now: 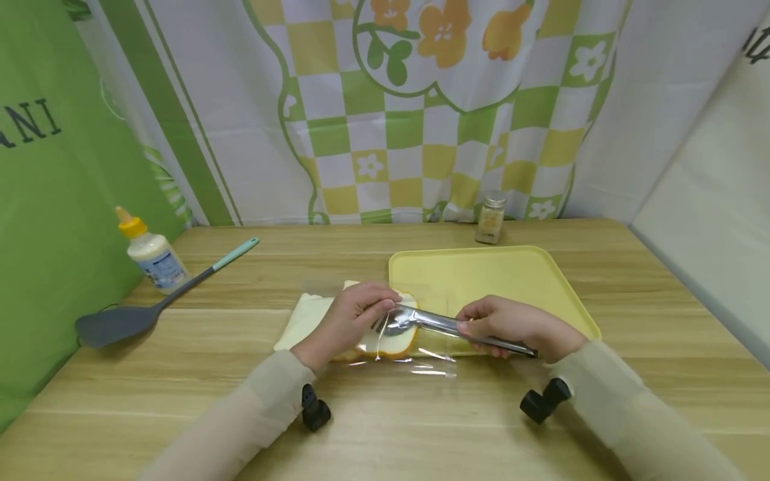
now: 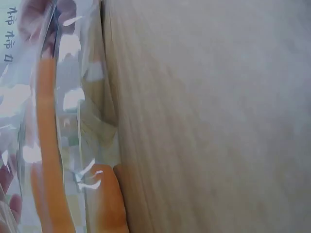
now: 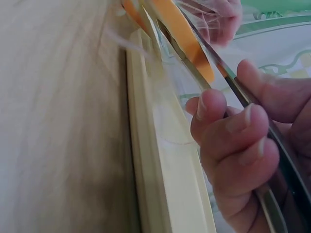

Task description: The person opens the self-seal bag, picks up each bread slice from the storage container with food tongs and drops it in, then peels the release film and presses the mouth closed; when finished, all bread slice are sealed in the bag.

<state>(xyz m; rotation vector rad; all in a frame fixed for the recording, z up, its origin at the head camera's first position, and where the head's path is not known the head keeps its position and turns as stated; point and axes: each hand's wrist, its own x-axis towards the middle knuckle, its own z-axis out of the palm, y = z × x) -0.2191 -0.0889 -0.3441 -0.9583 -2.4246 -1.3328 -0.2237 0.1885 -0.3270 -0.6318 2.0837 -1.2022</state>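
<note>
My right hand (image 1: 511,324) grips metal tongs (image 1: 442,323) by their arms, fingers curled round them. The tongs' head lies over a slice of white bread (image 1: 398,343) with an orange-brown crust. In the right wrist view the slice's crust (image 3: 177,29) shows between the tong arms. A clear plastic bag (image 1: 434,366) surrounds the slice, with more bread (image 1: 308,319) farther left. My left hand (image 1: 351,317) pinches the bag film at its upper side, beside the tongs' head. Crust edges (image 2: 47,145) show through shiny film in the left wrist view.
Under the right hand and the bag's open end lies a yellow tray (image 1: 481,274). Behind it stands a small glass jar (image 1: 490,219). At the left are a squeeze bottle (image 1: 158,257) with a yellow cap and a grey spatula (image 1: 123,324). A patterned curtain (image 1: 403,143) hangs behind the table.
</note>
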